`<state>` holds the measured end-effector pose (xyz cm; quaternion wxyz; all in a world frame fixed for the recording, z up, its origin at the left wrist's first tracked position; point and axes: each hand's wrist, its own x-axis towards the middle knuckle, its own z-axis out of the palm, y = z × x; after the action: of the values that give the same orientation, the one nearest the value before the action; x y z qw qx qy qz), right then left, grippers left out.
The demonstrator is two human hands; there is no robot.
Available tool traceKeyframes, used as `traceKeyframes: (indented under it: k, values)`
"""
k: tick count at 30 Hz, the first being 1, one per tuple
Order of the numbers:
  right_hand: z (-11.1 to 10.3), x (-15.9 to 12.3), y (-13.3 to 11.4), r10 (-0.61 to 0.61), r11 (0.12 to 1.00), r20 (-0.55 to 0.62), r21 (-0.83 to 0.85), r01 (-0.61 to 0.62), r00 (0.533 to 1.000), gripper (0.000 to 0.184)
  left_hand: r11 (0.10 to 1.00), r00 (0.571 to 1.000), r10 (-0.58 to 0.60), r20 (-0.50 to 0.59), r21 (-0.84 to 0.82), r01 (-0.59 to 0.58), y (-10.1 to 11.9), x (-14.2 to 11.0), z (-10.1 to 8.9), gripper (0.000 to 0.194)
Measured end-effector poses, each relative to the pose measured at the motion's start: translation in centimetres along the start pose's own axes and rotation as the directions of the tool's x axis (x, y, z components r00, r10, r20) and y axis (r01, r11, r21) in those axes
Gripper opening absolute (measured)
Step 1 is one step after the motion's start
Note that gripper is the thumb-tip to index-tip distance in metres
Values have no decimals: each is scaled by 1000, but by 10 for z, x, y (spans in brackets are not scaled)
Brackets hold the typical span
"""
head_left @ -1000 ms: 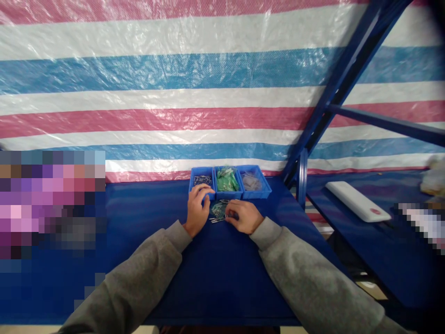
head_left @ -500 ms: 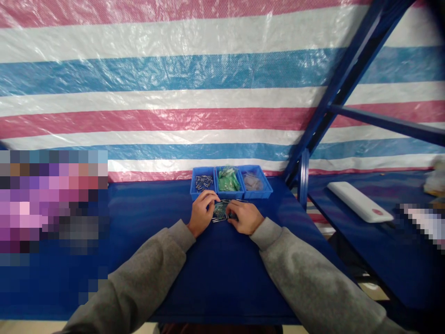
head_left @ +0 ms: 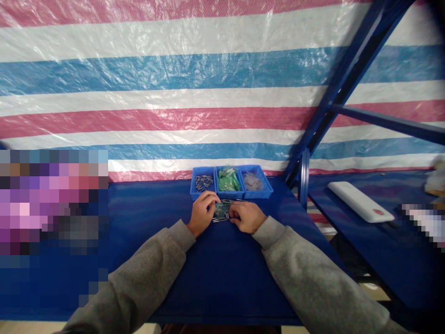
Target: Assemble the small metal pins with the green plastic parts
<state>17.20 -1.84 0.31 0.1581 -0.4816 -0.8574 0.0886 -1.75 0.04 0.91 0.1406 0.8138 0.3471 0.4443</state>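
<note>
The working item is a small green packet (head_left: 221, 211), located at centre frame on the blue work surface (head_left: 149, 287). Short metal pins (head_left: 218, 220) lie loosely along its near edge; finer detail is too small to resolve. Handling assessment: the packet appears light and flexible and may prove slippery if made of plastic film. The pins appear thin, stiff and liable to roll. Take hold of the packet by its edge with the fingertips, and of each pin by its shaft.

The left hand (head_left: 202, 213) stands immediately left of the packet, fingers curled narrowly toward it. The right hand (head_left: 247, 217) stands immediately right, likewise narrow, with its fingertips at the packet. The fingers hide the point of contact, so it cannot be determined whether either hand is gripping.

Just beyond the hands, three blue plastic bins (head_left: 255, 195) stand side by side. The left bin holds a quantity of steel pins (head_left: 203, 182), the middle bin green packets (head_left: 228, 180), and the right bin clear plastic bags (head_left: 253, 182). A striped tarpaulin (head_left: 208, 69) fills the upper frame, and a blue steel rack (head_left: 333, 102) crosses the upper right
</note>
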Motion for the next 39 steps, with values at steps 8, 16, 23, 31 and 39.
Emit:
traceKeyframes:
  k: [8, 16, 23, 31, 39]
  values:
    - [-1, -1, -1, -31, 999, 25, 19, 31, 999, 6, 1000, 1000, -2, 6, -8, 2, -1, -1, 0, 22]
    - [1, 0, 0, -51, 988, -172, 132, 75, 984, 2, 999, 1000, -17, -7, -36, 16, 2, -1, 0, 18]
    - [14, 4, 2, 66, 973, -337, 229, 14, 939, 14, 996, 999, -17, 46, -86, 21, 4, 0, 1, 19]
    - [17, 6, -2, 121, 947, -436, 319, 27, 892, 20, 999, 996, 6, 84, -35, -3, -4, 1, 3, 17]
    - [21, 6, -2, 155, 966, -446, 256, -40, 881, 21, 997, 997, -74, 17, -28, 75, -3, 1, 4, 18]
